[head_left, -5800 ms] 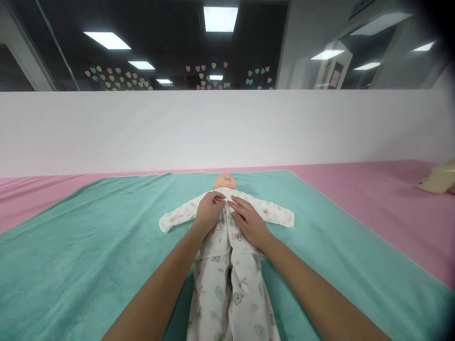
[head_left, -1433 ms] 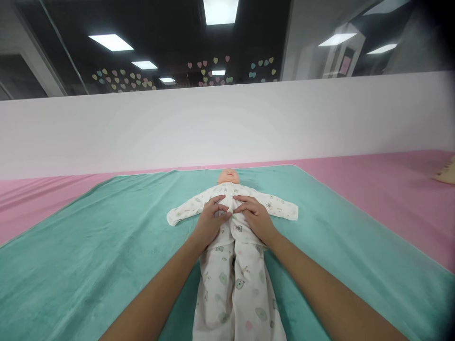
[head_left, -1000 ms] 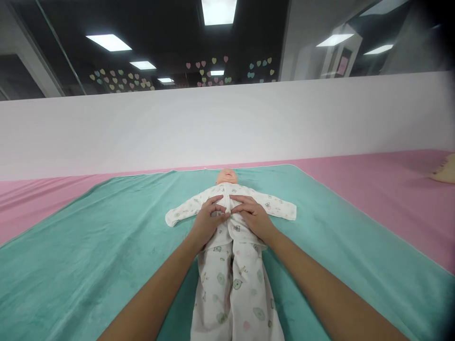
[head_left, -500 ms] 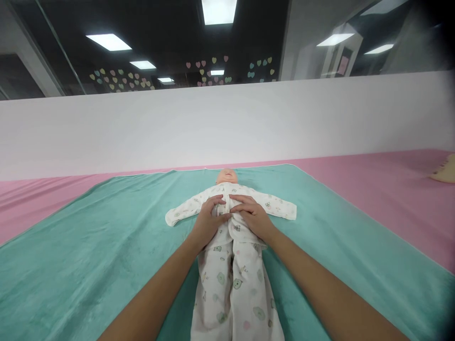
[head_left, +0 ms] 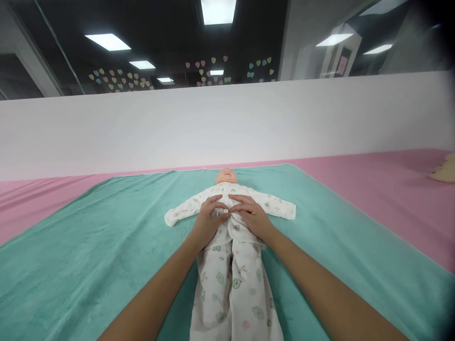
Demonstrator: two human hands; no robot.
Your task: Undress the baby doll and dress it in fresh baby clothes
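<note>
A baby doll (head_left: 226,176) lies on its back, arms spread, dressed in a white printed sleepsuit (head_left: 231,293) with small green and pink motifs. My left hand (head_left: 208,220) and my right hand (head_left: 250,217) rest side by side on the doll's chest. Their fingertips meet at the centre seam of the sleepsuit and hold its front fabric. Whatever fastening lies under my fingers is hidden. The doll's head and both sleeves show beyond and beside my hands.
A teal plush towel (head_left: 88,246) lies under the doll, on a pink mat (head_left: 373,199). A beige object (head_left: 442,169) sits at the right edge of the mat. Behind stands a low white wall (head_left: 213,128), with glass and heart stickers (head_left: 209,71) above it.
Since the oldest frame my hands have come level at the chest seam and the view has tilted slightly. Over the last second they have barely moved.
</note>
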